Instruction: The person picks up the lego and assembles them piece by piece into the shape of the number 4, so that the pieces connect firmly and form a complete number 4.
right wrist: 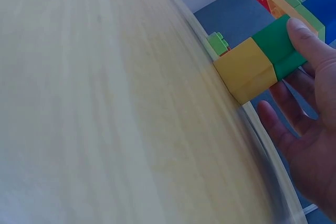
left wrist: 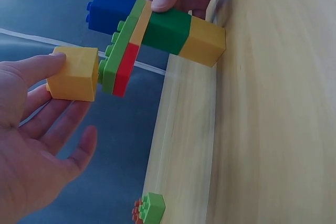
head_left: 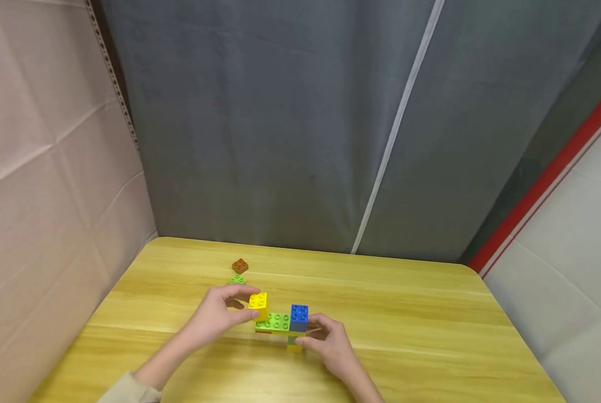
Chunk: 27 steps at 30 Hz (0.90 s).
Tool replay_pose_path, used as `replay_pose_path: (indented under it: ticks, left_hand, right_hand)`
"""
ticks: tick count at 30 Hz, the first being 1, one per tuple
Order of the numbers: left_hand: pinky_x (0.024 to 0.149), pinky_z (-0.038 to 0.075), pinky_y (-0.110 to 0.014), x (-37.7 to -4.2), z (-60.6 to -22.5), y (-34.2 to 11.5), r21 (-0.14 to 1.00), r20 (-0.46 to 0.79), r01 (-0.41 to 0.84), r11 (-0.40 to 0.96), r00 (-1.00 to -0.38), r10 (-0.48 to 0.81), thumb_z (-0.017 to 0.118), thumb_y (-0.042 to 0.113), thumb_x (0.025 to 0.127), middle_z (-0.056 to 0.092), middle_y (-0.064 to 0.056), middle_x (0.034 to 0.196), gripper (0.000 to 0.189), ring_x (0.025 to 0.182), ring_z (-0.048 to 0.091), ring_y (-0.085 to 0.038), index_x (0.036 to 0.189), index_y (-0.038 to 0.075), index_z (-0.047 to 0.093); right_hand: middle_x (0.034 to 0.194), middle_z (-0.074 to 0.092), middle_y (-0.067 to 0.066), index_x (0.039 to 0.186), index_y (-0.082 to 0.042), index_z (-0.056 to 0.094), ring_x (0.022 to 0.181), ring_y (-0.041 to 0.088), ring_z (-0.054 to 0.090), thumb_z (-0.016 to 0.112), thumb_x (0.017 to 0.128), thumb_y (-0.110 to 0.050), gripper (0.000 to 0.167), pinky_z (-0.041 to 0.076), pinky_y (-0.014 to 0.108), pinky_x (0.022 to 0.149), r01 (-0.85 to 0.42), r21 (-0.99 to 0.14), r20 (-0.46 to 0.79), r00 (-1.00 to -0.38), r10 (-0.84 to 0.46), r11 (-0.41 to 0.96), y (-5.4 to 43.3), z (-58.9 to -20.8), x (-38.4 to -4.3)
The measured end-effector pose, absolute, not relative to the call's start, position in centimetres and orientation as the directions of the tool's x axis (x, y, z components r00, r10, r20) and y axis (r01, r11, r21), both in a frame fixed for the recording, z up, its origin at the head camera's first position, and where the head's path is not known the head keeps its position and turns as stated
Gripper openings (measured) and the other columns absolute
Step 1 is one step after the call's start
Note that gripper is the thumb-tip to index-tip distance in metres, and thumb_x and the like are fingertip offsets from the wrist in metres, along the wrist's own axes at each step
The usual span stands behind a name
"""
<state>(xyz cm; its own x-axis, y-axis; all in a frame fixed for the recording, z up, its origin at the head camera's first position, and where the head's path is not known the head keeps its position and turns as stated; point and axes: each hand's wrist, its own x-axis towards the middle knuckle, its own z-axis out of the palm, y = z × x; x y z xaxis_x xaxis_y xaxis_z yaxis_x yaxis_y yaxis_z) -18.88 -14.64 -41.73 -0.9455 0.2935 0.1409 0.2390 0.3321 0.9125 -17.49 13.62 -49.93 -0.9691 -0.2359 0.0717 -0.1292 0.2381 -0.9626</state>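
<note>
My left hand [head_left: 217, 313] pinches a yellow toy brick [left wrist: 76, 73] between thumb and fingers. The brick is right at the studs on the left end of a long light green brick [head_left: 278, 321]. That green brick lies across the top of a stack, with a red brick [left wrist: 126, 70] and an orange brick [left wrist: 140, 22] under it. A blue brick [head_left: 299, 318] sits on its right end. Below are a dark green brick [left wrist: 167, 30] and a yellow base brick [left wrist: 202, 40] standing on the table. My right hand [head_left: 330, 345] grips the stack around the dark green brick.
On the wooden table [head_left: 406, 319], beyond my left hand, lie a brown brick [head_left: 240, 266] and a small light green brick [head_left: 237, 279]. A grey curtain [head_left: 280, 140] hangs behind the table, with pale cloth walls [head_left: 43, 168] at the sides.
</note>
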Motion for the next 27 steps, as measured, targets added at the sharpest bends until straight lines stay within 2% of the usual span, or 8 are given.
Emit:
replay_pose_path:
  ticks: [17, 27]
  left_hand:
    - [0.085, 0.057, -0.034, -17.97, -41.77, -14.21, 0.912, 0.137, 0.251, 0.324, -0.932, 0.334, 0.084, 0.017, 0.086, 0.072, -0.007, 0.119, 0.038, 0.096, 0.066, -0.023, 0.121, 0.008, 0.073]
    - [0.085, 0.057, -0.034, -17.94, -41.84, -14.04, 0.914, 0.132, 0.244, 0.323, -0.934, 0.331, 0.084, 0.016, 0.086, 0.072, -0.007, 0.116, 0.034, 0.096, 0.066, -0.024, 0.117, 0.008, 0.074]
  right_hand:
    - [0.106, 0.074, 0.011, 0.114, -0.003, 0.072, 0.088, 0.022, 0.071, 0.085, 0.085, -0.015, 0.034, 0.059, 0.029, 0.078, -0.154, -0.969, 0.104, -0.963, -0.248, 0.193, 13.55, -49.94, -17.28]
    - [0.107, 0.074, 0.012, 0.115, -0.002, 0.072, 0.091, 0.024, 0.07, 0.085, 0.084, -0.012, 0.035, 0.058, 0.027, 0.079, -0.119, -0.978, 0.076, -0.968, -0.238, 0.172, 13.47, -49.49, -17.18]
